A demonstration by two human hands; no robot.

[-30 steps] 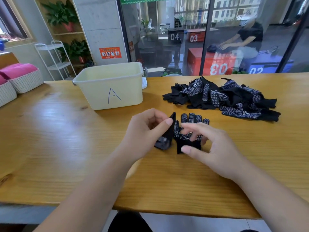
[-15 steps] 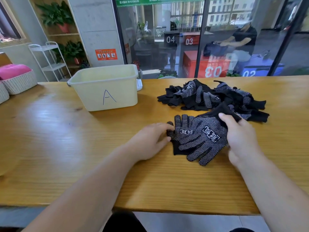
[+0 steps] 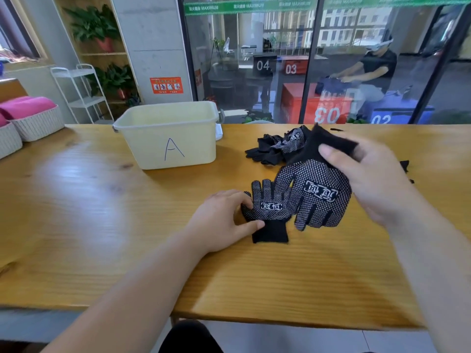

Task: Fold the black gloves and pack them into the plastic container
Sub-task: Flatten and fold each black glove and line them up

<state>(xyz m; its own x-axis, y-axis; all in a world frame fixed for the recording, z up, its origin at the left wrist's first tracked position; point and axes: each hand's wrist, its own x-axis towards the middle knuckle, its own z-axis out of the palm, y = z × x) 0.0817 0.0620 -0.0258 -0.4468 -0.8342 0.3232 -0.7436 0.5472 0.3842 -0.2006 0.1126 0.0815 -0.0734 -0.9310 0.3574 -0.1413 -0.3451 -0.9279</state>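
Dangling from the right hand [image 3: 377, 179], a black glove [image 3: 318, 179] shows white dots.

A blue handwritten "A" stands on the front wall of the plastic container [image 3: 142, 151]. The green band [image 3: 254, 6] across the glass [image 3: 229, 34] repeats "MAXIMUM". Behind it, a dark box [image 3: 263, 64] reads "04", a red box [image 3: 291, 68] "03", a nearer red box [image 3: 328, 114] a mirrored "03", a blue box [image 3: 382, 119] "02". Both the flat glove [image 3: 270, 207] and the raised glove [image 3: 319, 192] bear white-framed Chinese characters. The print on the orange sign [image 3: 166, 85] is unreadable.
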